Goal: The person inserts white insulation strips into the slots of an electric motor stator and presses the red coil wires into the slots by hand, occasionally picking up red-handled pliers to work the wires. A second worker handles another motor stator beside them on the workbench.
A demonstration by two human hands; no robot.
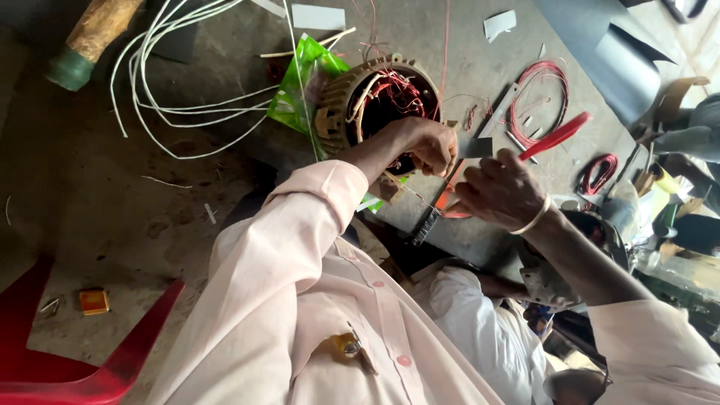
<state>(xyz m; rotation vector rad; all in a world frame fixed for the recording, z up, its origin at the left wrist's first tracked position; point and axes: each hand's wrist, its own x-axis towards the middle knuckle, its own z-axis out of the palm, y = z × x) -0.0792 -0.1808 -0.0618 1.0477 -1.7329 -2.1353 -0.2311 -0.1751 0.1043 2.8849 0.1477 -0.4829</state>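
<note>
My left hand (431,146) pinches a small grey piece of sheet (474,146) just in front of a motor stator (379,101). The stator is a ribbed metal housing lying on its side with reddish copper windings inside. My right hand (499,193), with a white band at the wrist, grips red-handled scissors (556,135) close to the grey piece. The scissor blades are hidden behind my fingers. Both hands are almost touching, over the edge of a dark workbench (480,67).
A green plastic bag (298,86) lies beside the stator, with loops of white cable (172,71) to the left. Red wire coils (541,94) and a large grey sheet (600,45) lie on the bench. A red plastic chair (82,367) stands on the dirt floor.
</note>
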